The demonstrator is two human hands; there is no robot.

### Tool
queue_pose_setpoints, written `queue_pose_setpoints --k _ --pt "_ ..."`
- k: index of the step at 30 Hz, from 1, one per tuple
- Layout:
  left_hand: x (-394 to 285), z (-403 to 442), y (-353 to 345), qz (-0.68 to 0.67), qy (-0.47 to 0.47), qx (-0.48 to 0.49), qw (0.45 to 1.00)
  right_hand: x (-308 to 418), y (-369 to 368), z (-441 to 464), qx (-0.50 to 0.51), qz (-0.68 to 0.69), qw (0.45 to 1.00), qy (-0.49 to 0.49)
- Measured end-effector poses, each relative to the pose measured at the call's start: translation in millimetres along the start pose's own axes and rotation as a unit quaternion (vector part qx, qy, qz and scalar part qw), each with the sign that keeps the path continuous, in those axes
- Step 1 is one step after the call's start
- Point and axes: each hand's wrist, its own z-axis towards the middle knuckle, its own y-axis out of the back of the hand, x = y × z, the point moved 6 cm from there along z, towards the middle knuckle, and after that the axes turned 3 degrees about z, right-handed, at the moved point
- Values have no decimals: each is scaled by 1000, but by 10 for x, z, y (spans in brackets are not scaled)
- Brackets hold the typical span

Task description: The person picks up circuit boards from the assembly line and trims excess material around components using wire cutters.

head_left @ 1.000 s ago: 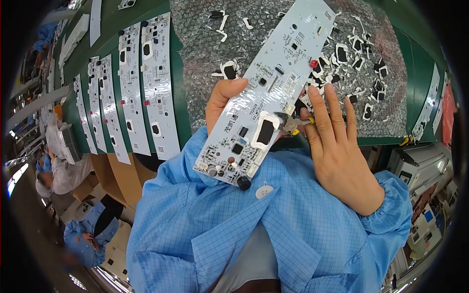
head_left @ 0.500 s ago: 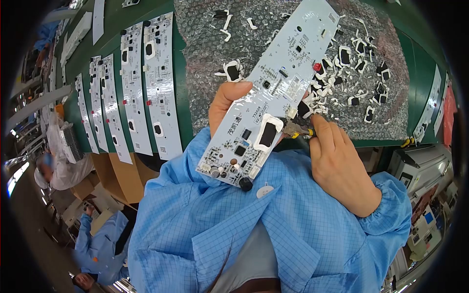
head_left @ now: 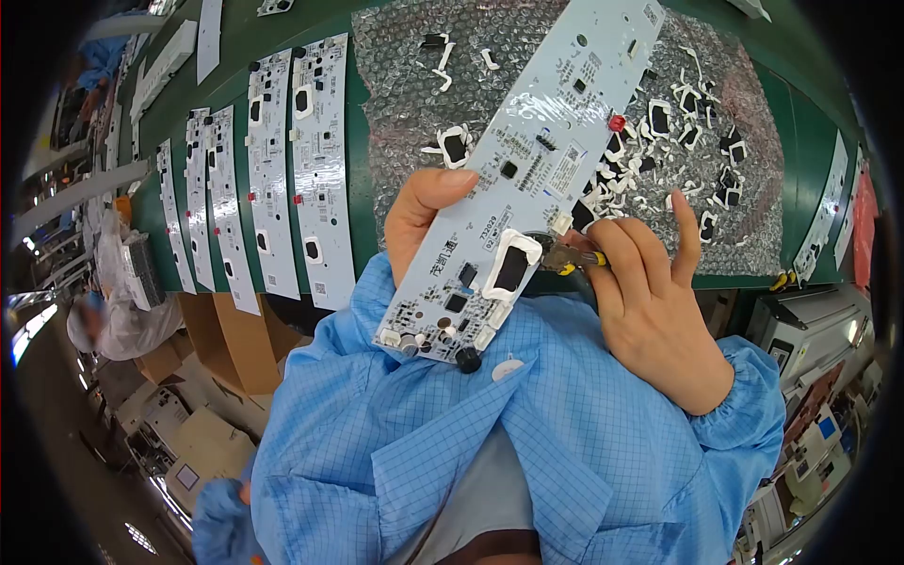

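Observation:
My left hand (head_left: 421, 215) grips a long white circuit board (head_left: 541, 155) by its left edge, thumb on the top face. The board is tilted, its lower end near my chest. Toward that end sits a black rectangular part (head_left: 511, 268) framed in white rubbery material. My right hand (head_left: 659, 315) is closed around small cutting pliers (head_left: 568, 256) with yellow-and-black handles, one finger raised. The plier jaws are at the right edge of the white frame; whether they bite into it I cannot tell. A red part (head_left: 617, 123) sits on the board's right edge.
Bubble wrap (head_left: 405, 113) covers part of the green bench (head_left: 774, 122), strewn with white scraps (head_left: 617, 174) and black pieces with white rims (head_left: 659, 118). Several similar boards (head_left: 320, 179) lie in a row at left. Another board (head_left: 821, 217) lies far right. A cardboard box (head_left: 226, 344) stands below the bench.
The board has shifted slightly left with my left hand. One finger of my right hand has lifted away from the pliers. At lower left, a person in blue has moved mostly out of sight.

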Motion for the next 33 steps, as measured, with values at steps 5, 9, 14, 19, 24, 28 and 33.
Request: queue_pose_setpoints --k 5,9,14,19,24,28,33 --pt "49 25 4 2 -6 -10 1000 15 -10 9 6 -24 1000 -14" --pt "12 6 101 32 -49 -67 996 -9 -51 -8 24 12 999 -17" --pt "14 -1 142 6 -9 -59 998 -45 -108 -11 56 53 997 -6" --pt "45 13 62 -5 -8 -70 998 -47 -92 -9 65 62 996 -6" --pt "81 87 31 58 9 -17 998 -61 -107 -14 89 186 978 4" --pt "71 137 25 59 23 3 998 -98 -107 6 65 209 976 2" --pt "6 248 -251 119 1 94 988 -245 53 59 -56 207 977 -21"
